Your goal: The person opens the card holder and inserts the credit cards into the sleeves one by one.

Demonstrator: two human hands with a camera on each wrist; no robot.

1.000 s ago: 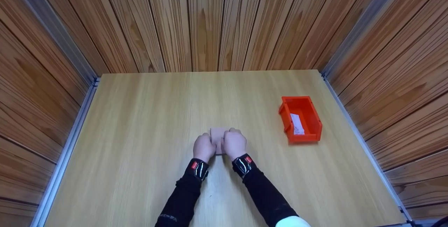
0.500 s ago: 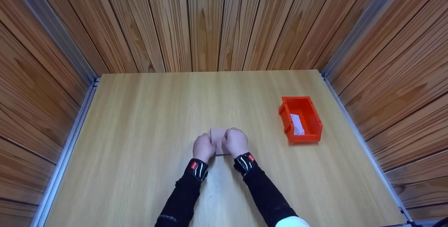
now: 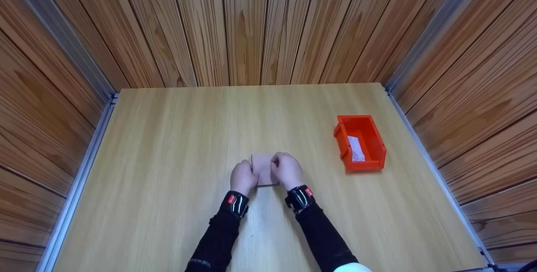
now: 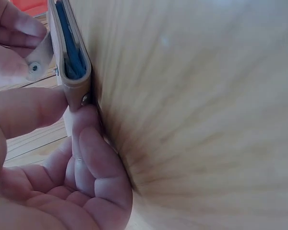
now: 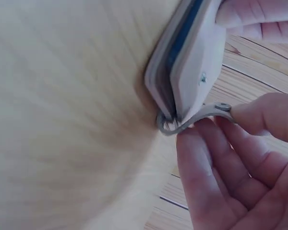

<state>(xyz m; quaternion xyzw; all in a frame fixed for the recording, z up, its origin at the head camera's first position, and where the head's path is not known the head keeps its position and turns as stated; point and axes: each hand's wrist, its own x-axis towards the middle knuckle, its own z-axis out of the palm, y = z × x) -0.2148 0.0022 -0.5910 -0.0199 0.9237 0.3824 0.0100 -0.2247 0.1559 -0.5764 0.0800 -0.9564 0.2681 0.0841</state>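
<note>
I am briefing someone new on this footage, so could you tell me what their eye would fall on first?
Most striking is the bright orange bin at the right of the wooden table, with a white slip inside. Near the table's front middle, the left hand and right hand hold a small beige wallet between them. Up close, the right hand's fingers pinch its snap strap, undone.
</note>
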